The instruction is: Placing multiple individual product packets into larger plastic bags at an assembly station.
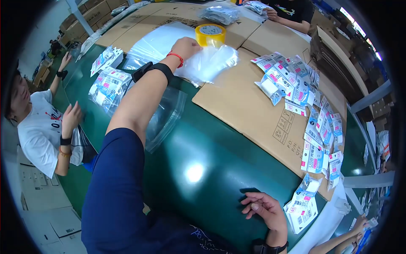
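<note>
My left hand (186,47), a red cord at its wrist, reaches to the far side of the table. Its fingers curl down at the edge of a loose pile of clear plastic bags (213,63) and appear to pinch one; the fingertips are partly hidden. A roll of yellow tape (210,34) stands just beyond it. Near the front edge, my right hand (267,210) hovers over the green table (203,144), fingers loosely bent and apart, holding nothing. Beside it lies a small stack of white and blue carded packets (302,207).
Many similar packets (292,80) spread over the flattened cardboard (237,110) at right. A filled clear bag (111,86) and a large empty bag (165,114) lie left, near flat bags (163,40). Co-workers are at left (44,127), far side (292,15) and lower right (355,233).
</note>
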### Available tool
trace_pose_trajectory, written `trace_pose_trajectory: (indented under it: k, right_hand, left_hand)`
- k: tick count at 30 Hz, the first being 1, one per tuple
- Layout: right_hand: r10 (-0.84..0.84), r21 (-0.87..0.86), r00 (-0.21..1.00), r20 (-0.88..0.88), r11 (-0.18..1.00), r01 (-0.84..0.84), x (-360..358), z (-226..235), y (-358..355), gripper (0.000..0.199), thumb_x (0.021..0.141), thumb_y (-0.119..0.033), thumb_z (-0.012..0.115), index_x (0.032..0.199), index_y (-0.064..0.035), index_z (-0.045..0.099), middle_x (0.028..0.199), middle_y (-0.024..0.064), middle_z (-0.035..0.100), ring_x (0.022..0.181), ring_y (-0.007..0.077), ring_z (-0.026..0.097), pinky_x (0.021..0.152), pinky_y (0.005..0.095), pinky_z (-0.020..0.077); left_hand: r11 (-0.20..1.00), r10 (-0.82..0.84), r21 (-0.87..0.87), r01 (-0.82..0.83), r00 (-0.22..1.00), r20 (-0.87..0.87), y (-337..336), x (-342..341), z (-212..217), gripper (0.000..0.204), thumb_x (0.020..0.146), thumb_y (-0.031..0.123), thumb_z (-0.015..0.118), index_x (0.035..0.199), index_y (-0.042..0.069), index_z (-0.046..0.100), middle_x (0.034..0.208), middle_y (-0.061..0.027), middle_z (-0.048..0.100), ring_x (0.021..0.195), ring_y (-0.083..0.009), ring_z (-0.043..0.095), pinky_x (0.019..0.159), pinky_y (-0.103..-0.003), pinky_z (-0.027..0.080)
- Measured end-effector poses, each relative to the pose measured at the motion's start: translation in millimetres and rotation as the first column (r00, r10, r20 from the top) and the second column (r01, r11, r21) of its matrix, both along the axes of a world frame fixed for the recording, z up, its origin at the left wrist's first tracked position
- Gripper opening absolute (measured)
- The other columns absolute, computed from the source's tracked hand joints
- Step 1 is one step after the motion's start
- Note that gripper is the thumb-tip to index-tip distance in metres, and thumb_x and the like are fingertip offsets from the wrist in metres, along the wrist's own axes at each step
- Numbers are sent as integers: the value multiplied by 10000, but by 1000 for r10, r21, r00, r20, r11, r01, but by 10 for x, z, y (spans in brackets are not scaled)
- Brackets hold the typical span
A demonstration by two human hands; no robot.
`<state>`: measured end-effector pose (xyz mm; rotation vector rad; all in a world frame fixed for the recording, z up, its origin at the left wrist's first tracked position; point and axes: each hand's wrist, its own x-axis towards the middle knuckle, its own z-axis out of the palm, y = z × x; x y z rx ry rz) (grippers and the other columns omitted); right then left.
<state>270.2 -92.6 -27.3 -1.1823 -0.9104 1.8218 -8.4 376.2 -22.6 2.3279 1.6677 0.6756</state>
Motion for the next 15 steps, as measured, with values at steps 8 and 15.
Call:
trace_pose_trajectory:
  k: [8, 15]
  right_hand:
    - [1, 3, 1000, -16, 1000, -1, 6, -17, -8, 328, 931, -5, 503, 1253, 56, 500, 1096, 202, 603, 876, 221, 654, 703, 288, 545]
    - [-15, -9, 1000, -22, 1000, 15, 13, -2, -7, 330, 929, -8, 509, 1252, 58, 503, 1092, 203, 606, 880, 220, 654, 706, 286, 543]
  left_hand:
    - [995, -81, -69, 72, 988, -128, 158, -14, 203, 259, 807, 303, 655, 900, 74, 733, 903, -148, 689, 830, -297, 642, 783, -364, 503]
    - [984, -163, -104, 142, 959, -231, 175, 39, 204, 215, 811, 242, 629, 833, 42, 702, 871, -153, 682, 821, -312, 634, 776, -366, 500]
